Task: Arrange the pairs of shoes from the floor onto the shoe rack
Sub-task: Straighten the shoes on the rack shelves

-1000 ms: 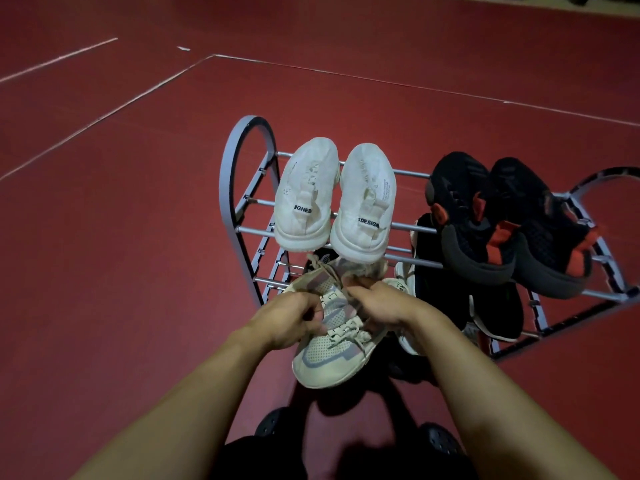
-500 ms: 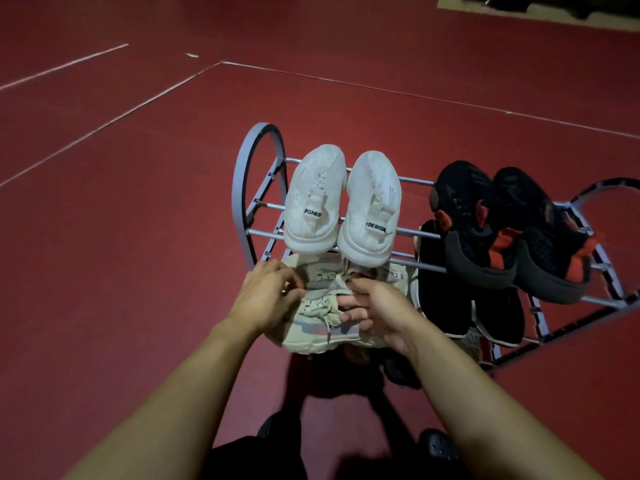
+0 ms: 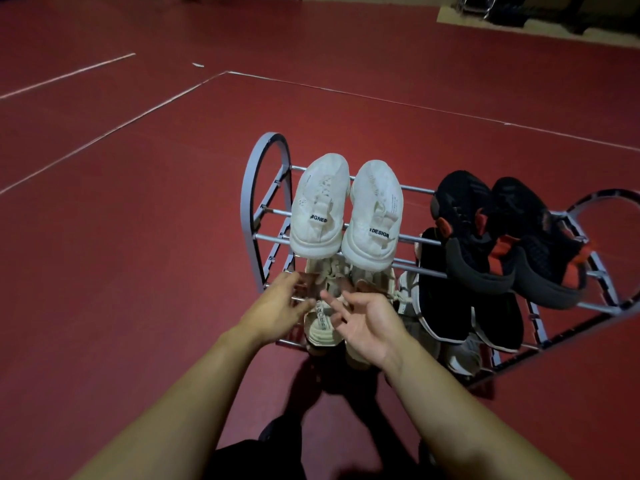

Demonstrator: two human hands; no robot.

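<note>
We see both hands spread, gripping nothing: left hand [image 3: 277, 308], right hand [image 3: 369, 322]. Beige shoes [image 3: 323, 327] between them, half hidden under white pair [image 3: 346, 216]; contact unclear.

matt knit white shoes [image 3: 346, 213], glossy metal rack [image 3: 265, 188]

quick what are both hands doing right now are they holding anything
Left hand: open, fingers spread beside the beige sneaker on the rack's lower tier, gripping nothing.
Right hand: open, fingers loose over the same sneaker, holding nothing.
</note>
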